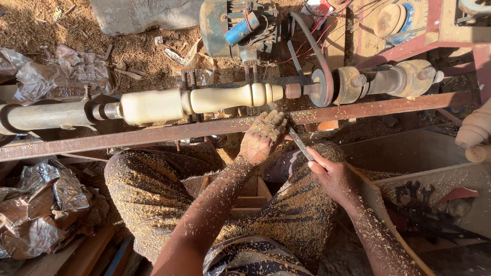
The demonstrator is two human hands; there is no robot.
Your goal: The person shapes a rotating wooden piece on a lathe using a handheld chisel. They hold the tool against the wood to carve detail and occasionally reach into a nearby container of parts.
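Item count, head view: one turned wooden spindle [199,99] mounted on the lathe; one chisel [298,143]; two hands, left hand [262,137] and right hand [332,176]; one electric motor [238,25]; one drive belt [314,48]; one rusty steel rail [153,134]; two crumpled plastic sheets [61,71] [38,209]; two finished turned pieces [475,135] at the right edge.

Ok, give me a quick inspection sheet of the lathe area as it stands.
Surface: rusty steel rail, sawdust all over.
Job's things: pale turned wooden spindle mounted between lathe centres; chisel angled toward it.
Clutter: crinkled plastic sheeting; spanners.
Grippers: left hand rests on rail over chisel blade; right hand grips the handle.
Cables: red wires by the motor; drive belt.
Surroundings: sawdust-covered ground.
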